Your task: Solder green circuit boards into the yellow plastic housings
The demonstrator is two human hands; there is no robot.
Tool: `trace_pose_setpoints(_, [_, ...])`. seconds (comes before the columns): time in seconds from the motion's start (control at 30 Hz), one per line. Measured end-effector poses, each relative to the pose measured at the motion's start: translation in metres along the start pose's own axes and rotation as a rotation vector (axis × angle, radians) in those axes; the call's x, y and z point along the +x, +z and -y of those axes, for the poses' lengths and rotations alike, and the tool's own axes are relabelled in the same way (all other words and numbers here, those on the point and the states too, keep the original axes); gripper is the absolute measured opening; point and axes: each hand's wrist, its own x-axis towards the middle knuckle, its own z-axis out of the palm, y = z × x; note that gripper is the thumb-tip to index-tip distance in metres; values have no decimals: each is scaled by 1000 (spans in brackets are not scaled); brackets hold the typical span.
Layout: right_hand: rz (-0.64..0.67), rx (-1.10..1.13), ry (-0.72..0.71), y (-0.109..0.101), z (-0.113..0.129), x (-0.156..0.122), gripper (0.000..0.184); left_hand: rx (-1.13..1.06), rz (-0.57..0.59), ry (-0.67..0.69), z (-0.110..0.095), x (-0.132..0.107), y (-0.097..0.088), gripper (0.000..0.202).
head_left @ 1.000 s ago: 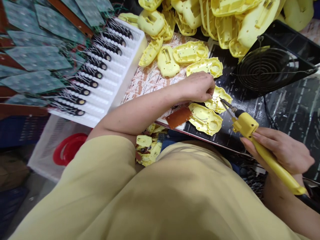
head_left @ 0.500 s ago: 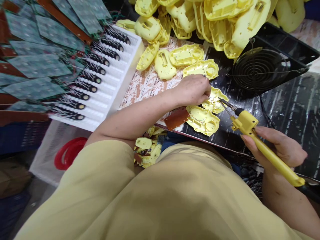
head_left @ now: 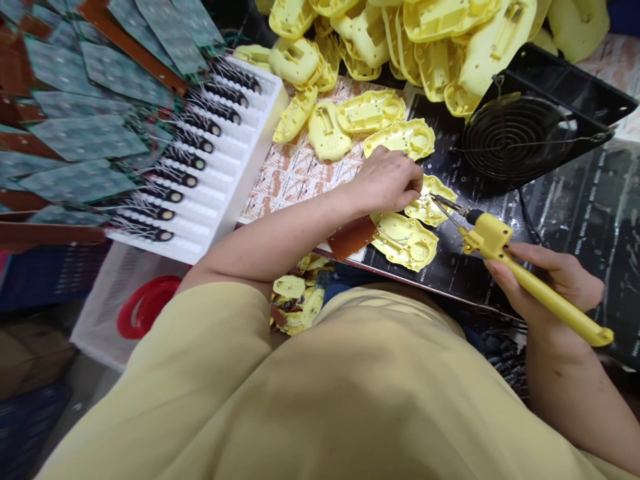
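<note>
My right hand [head_left: 555, 280] is wrapped round a yellow soldering gun [head_left: 535, 283], its dark tip reaching left. That tip lies over a yellow plastic shell [head_left: 433, 207] with thin wires inside. At the shell's left edge, my left hand [head_left: 390, 180] has its fingers pinched together; whatever they grip is hidden under them. Just below lies another yellow shell half [head_left: 415, 250], with a wire across it and a small round grille. A brown circuit board [head_left: 353, 238] rests against its left side. Above my left hand sits one more open shell [head_left: 405, 140].
A white foam tray [head_left: 220, 193] on the left holds a row of black round parts wired to circuit boards [head_left: 90, 137]. Yellow shells [head_left: 390, 40] are heaped at the back. A black fan [head_left: 515, 140] stands at the right. A red ring [head_left: 145, 307] sits in a crate lower left.
The soldering gun's tip has moved slightly left and up, further over the wired shell, and its handle end has risen. My left hand stays nearly in place.
</note>
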Motion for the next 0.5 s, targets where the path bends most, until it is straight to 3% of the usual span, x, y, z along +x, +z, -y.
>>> trace_pose_setpoints(0.1, [-9, 35, -70, 3, 1, 10, 17, -2, 1, -7, 0, 0, -1, 25])
trace_pose_setpoints(0.33, [-37, 32, -183, 7, -7, 20, 19, -33, -23, 26, 2, 0, 1, 28])
trace_pose_setpoints(0.5, [28, 41, -150, 6, -14, 18, 22, -33, -9, 21, 2, 0, -1, 28])
